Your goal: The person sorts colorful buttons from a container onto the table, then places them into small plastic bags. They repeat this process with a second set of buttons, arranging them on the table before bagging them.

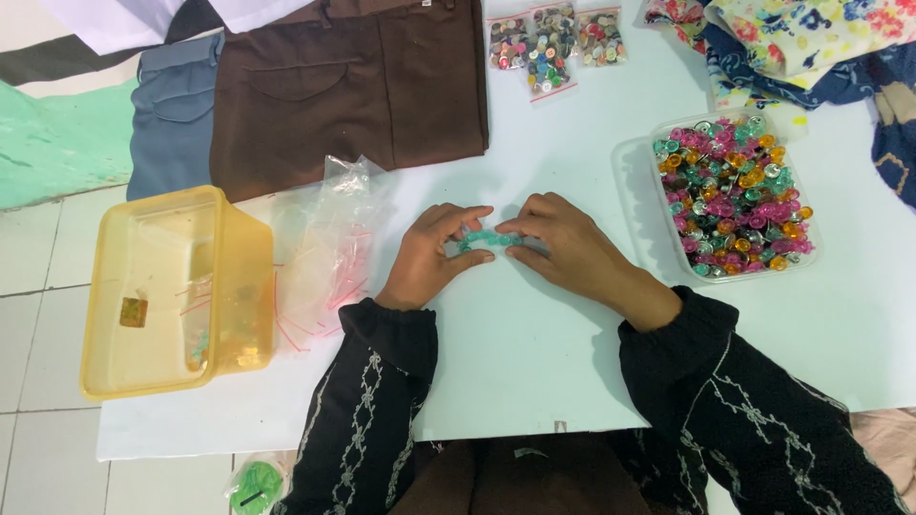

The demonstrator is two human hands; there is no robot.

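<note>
While my left hand and right hand pinch a row of teal beads between narrow fingers, the bead tray sits at two o'clock.

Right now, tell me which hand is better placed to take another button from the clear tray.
Probably the right hand: it lies nearer the clear plastic tray of multicoloured buttons, on its own side. The left hand sits farther off, toward the yellow plastic tub.
</note>
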